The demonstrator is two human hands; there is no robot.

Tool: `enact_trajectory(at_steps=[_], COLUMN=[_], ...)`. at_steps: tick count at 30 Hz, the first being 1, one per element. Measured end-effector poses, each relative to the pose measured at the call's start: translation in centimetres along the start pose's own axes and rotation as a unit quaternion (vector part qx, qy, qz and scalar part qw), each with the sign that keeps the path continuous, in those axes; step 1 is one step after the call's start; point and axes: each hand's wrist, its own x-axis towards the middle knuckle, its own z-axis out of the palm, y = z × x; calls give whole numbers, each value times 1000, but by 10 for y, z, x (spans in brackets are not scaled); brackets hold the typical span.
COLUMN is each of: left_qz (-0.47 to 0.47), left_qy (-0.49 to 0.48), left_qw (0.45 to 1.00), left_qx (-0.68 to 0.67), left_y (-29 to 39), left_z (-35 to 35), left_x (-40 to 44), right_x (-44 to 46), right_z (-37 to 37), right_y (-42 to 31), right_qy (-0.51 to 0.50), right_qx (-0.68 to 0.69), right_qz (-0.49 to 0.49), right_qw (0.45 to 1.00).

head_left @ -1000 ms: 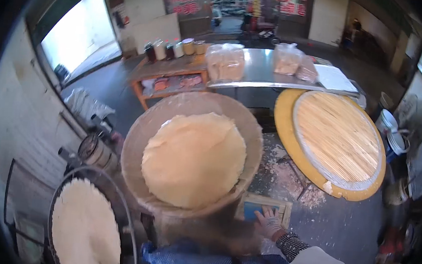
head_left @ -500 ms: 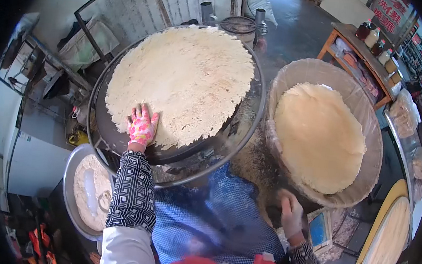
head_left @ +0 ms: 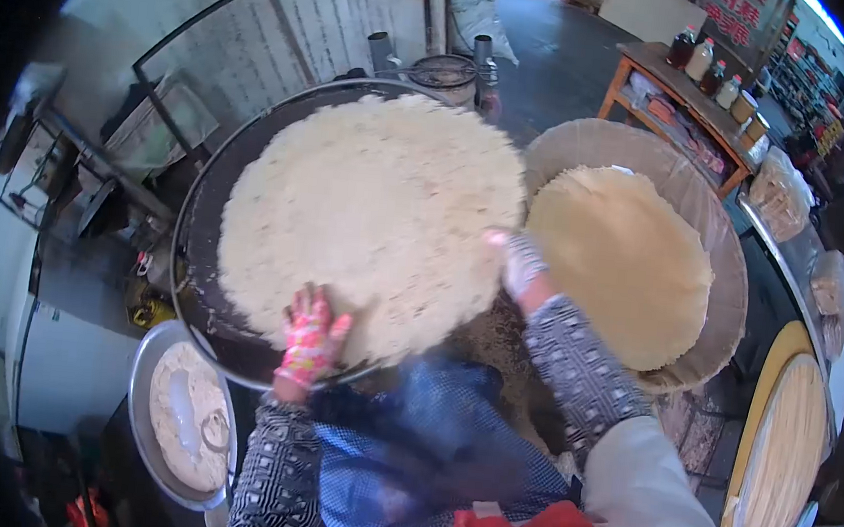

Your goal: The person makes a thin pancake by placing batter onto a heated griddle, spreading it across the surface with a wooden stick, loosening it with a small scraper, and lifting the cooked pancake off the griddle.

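A large round pale flatbread (head_left: pixel 367 209) lies on a dark round griddle (head_left: pixel 206 235), set off toward its right side. My left hand (head_left: pixel 311 339), in a pink and white patterned glove, rests with fingers spread at the bread's lower edge. At the bread's right edge is my right hand (head_left: pixel 517 264), in a whitish glove and slightly blurred; its fingertips touch or nearly touch the edge, and whether they pinch it is unclear. To the right, a tan flatbread (head_left: pixel 622 271) sits in a round basket lined with clear plastic (head_left: pixel 727 280).
A metal bowl of dough or batter (head_left: pixel 190 414) stands at the lower left. A wooden table with bottles (head_left: pixel 651 58) is at the upper right. At the right edge is a yellow round board (head_left: pixel 767 394) with a slatted disc. Metal pipes (head_left: pixel 380 51) stand behind the griddle.
My right hand has moved up from beside the basket to the bread's right edge. The bread has shifted right and toward me on the griddle, with my left hand at its lower edge.
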Motion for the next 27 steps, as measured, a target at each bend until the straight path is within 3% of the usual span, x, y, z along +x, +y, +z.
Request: enact_trajectory(at_steps=[1, 2, 4, 5, 6, 7, 8, 9, 11, 12, 14, 16, 17, 20, 21, 23, 24, 26, 27], left_qz=[35, 74, 137, 166, 195, 229, 234, 252, 263, 251, 222, 171, 143, 63, 38, -22, -38, -69, -86], left_qy=[11, 29, 64, 73, 80, 106, 103, 111, 110, 101, 101, 90, 84, 90, 103, 95, 88, 94, 102], left_qw=[998, 990, 974, 971, 967, 956, 954, 950, 947, 952, 958, 969, 977, 980, 978, 978, 975, 968, 965], left_qx=[-58, -113, -168, -154, -141, -149, -156, -149, -145, -145, -150, -152, -137, -166, -177, -186, -201, -223, -227], left_y=[19, 38, 78, 96, 110, 118, 122, 122, 113, 103, 78, 54, 47, 35, 38, 47, 51, 57, 58], left_z=[7, 10, 9, 2, -6, -15, -24, -32, -37, -36, -24, -11, -7, 7, 4, 5, 3, 8, 9], left_x=[-14, -24, -24, -26, -30, -39, -43, -55, -79, -93, -125, -167, -191, -262, -284, -322, -339, -365, -377], right_x=[-15, -24, -63, -67, -73, -82, -89, -123, -179, -194, -232, -292, -304, -346, -355, -355, -351, -330, -313], right_z=[-29, -59, -95, -138, -191, -233, -256, -255, -285, -333, -428, -396, -446, -429, -325, -309, -319, -333, -320], right_y=[-10, -32, -92, -102, -115, -128, -137, -152, -147, -127, -70, -50, -9, 34, 5, 48, 81, 123, 130], right_qy=[-33, -33, 10, 12, 12, 50, 90, 130, 171, 170, 236, 244, 250, 296, 191, 162, 168, 115, 74], right_qx=[-55, -218, -138, -390, -601, -476, -321, -247, -98, -27, -30, -66, -54, 123, 193, 107, -44, -394, -498], right_qz=[-83, -184, -108, -285, -428, -293, -141, -123, -67, -30, 10, -28, -21, 71, 50, 146, 197, 276, 241], right_qw=[994, 958, 984, 876, 675, 828, 932, 952, 978, 985, 971, 967, 966, 945, 961, 970, 965, 869, 830])
